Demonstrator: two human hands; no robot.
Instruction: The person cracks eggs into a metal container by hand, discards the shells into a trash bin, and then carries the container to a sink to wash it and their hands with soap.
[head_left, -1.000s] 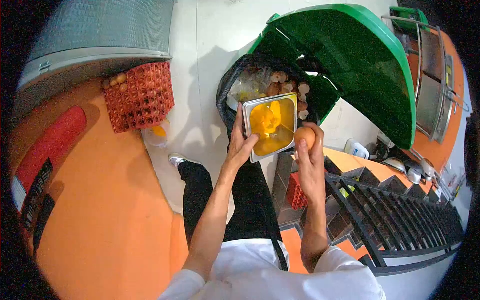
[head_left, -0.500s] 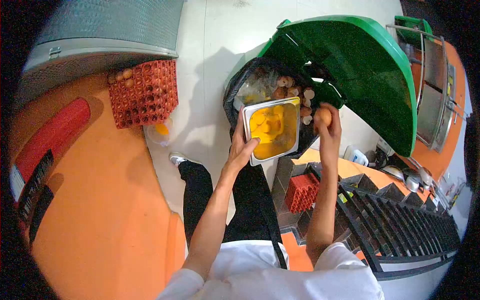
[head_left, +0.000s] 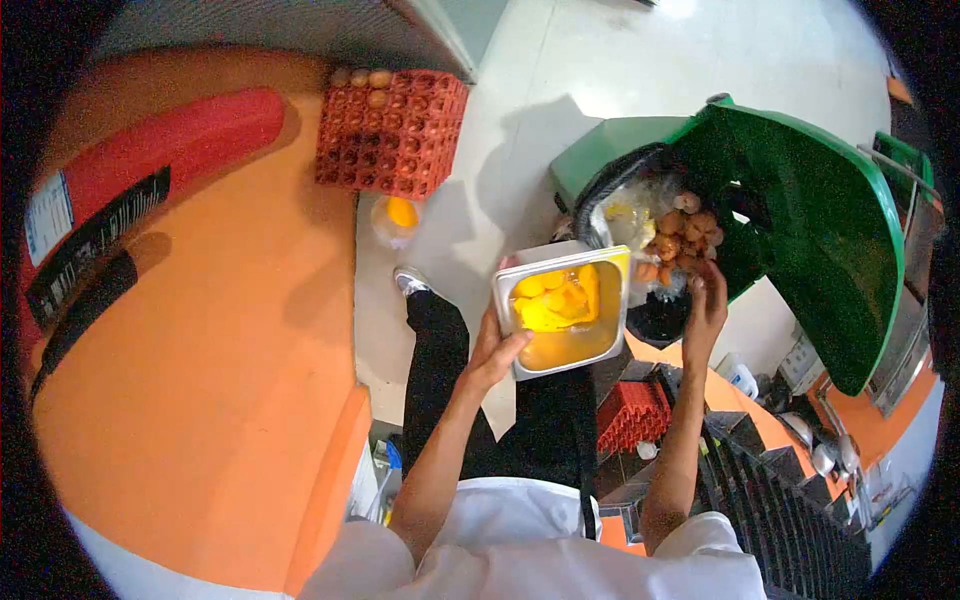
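My left hand (head_left: 490, 350) grips a rectangular metal pan (head_left: 567, 355) by its left side, thumb over the rim. Several whole yolks (head_left: 555, 300) and clear egg white lie in the pan. My right hand (head_left: 706, 305) is over the near edge of the bin, fingers apart, and no egg shows in it. Broken eggshells (head_left: 688, 228) and clear plastic fill the black bag (head_left: 622, 180) lining the green bin (head_left: 610, 150). The bin's lid (head_left: 820, 220) hangs open to the right.
On the orange counter (head_left: 230, 380) at left, a stack of red egg trays (head_left: 390, 135) carries several eggs. Beside it stands a clear container with yolk (head_left: 400, 213). A large red object (head_left: 170, 150) lies on the counter. More red trays (head_left: 633, 415) and a dark rack (head_left: 770, 490) are at lower right.
The view has swung left, so things appear further right. The egg that was in my right hand no longer shows there, and that hand's fingers have opened. My left hand still holds the pan.
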